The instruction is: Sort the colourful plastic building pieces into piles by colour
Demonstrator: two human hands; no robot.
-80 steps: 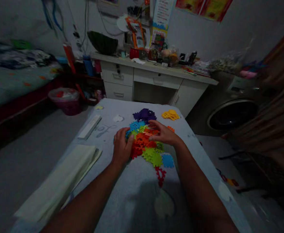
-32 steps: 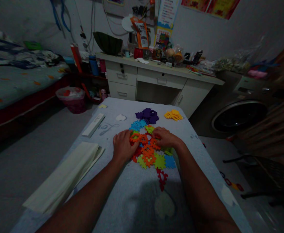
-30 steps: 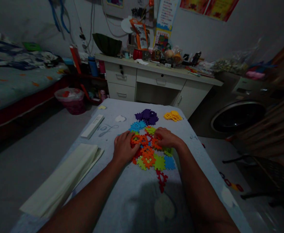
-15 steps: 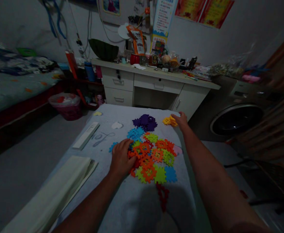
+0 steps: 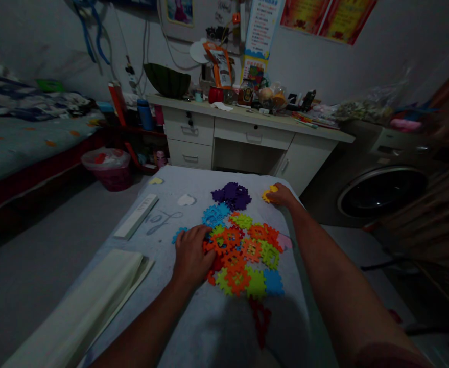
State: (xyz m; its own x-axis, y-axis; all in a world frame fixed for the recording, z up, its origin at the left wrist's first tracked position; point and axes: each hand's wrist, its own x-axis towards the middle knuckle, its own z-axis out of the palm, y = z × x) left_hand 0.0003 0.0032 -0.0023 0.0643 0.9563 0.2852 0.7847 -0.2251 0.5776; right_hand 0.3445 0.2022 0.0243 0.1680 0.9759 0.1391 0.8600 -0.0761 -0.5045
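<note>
Pieces of bright, flat plastic with toothed edges lie in groups on a surface (image 5: pixel 165 255) covered in pale blue cloth. Yellow pieces (image 5: pixel 269 193) form a small heap at the far right corner, where a person's right hand (image 5: pixel 284 196) reaches over them. Its fingers touch the heap and hide part of it; it is impossible to tell whether they are clamped on a piece.

Nearer the middle is a loose, overlapping spread. Orange pieces (image 5: pixel 236 258) make up most of it, many with cut-out centres, mixed with lime green pieces (image 5: pixel 255 283), some solid and some pierced. A solid blue square (image 5: pixel 274 282) sits at the near right edge of this spread. The left hand (image 5: pixel 191 255) cups the spread's left side, fingers bent, thumb well apart from them.

Beyond, light blue pieces (image 5: pixel 214 215) lie in a cluster, and behind those is a mound of dark purple pieces (image 5: pixel 232 196). Closest to the viewer, a red triangular piece (image 5: pixel 261 335) rests in shadow. Along the left are a long white box (image 5: pixel 136 218) and a folded cream cloth (image 5: pixel 78 306).
</note>
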